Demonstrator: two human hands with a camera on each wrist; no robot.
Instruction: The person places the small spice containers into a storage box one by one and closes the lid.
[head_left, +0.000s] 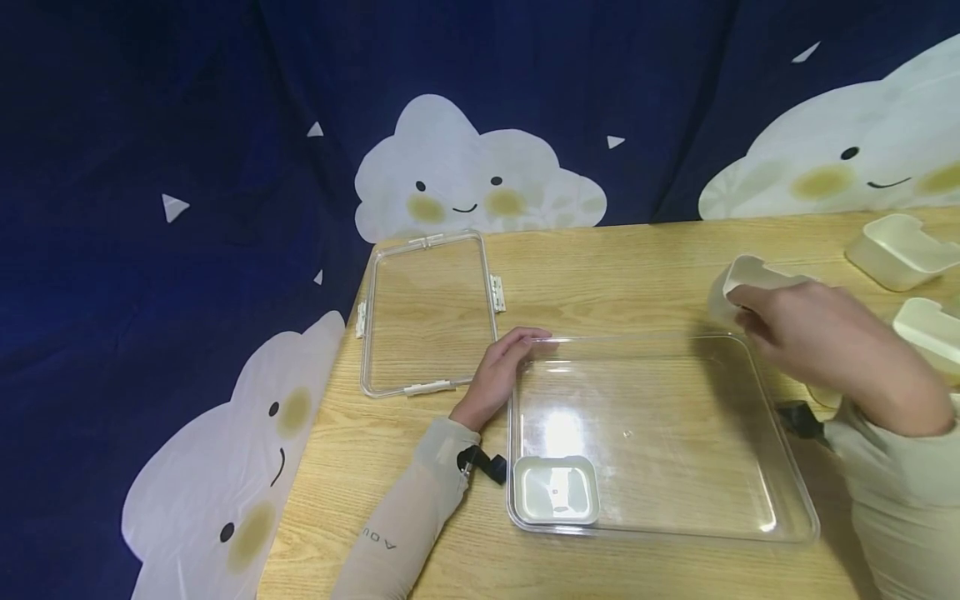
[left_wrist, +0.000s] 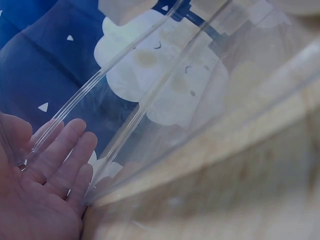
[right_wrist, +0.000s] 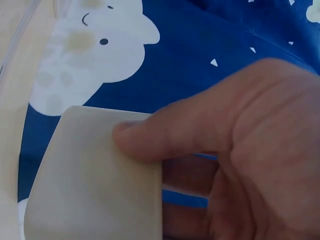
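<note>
My right hand [head_left: 817,333] pinches a small cream plastic bin [head_left: 722,293] by its wall, above the far right corner of a large clear box [head_left: 787,467]. In the right wrist view, the thumb presses one face of the bin [right_wrist: 95,170] and the fingers lie behind it. My left hand [head_left: 501,367] rests at the clear box's far left corner. Its fingers [left_wrist: 62,160] lie nearly straight against the plastic, near the rim, in the left wrist view. A smaller cream bin [head_left: 557,520] sits inside the box, in the near left corner.
A clear lid [head_left: 367,358] with white clips lies on the wooden table [head_left: 600,275], left of the box. At right stand more cream bins [head_left: 888,254], one partly behind my right arm. A dark blue curtain with clouds [head_left: 480,50] hangs behind the table.
</note>
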